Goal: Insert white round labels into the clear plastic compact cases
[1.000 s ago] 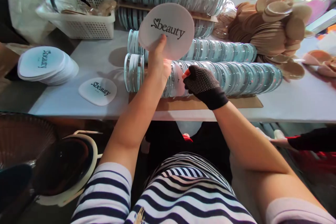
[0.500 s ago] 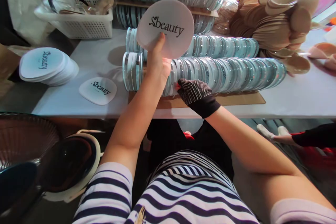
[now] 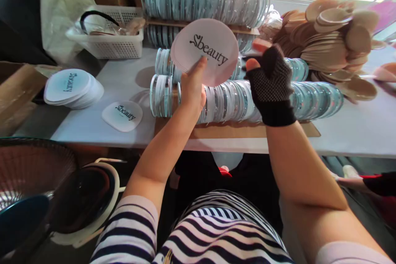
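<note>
My left hand (image 3: 192,86) holds up a white rounded card printed "Sbeauty" (image 3: 206,49), thumb pressed on its lower edge. My right hand (image 3: 268,80), in a black dotted fingerless glove, is raised just right of the card with its fingers spread and nothing visible in them. Below both hands lies a long row of clear round cases standing on edge (image 3: 235,99) on a strip of cardboard (image 3: 229,130). A second row of cases (image 3: 293,68) runs behind it, and a large stack of cases (image 3: 201,2) fills the back.
A stack of printed cards (image 3: 72,86) and one loose card (image 3: 123,114) lie on the white table (image 3: 355,126) at left. A white basket (image 3: 108,35) stands behind them. Tan round puffs (image 3: 328,35) are heaped at right. Another person's dark sleeve (image 3: 383,183) shows low right.
My right hand lifted off the front row of cases and rose beside the card. My left hand kept hold of the card. The view shifted slightly.
</note>
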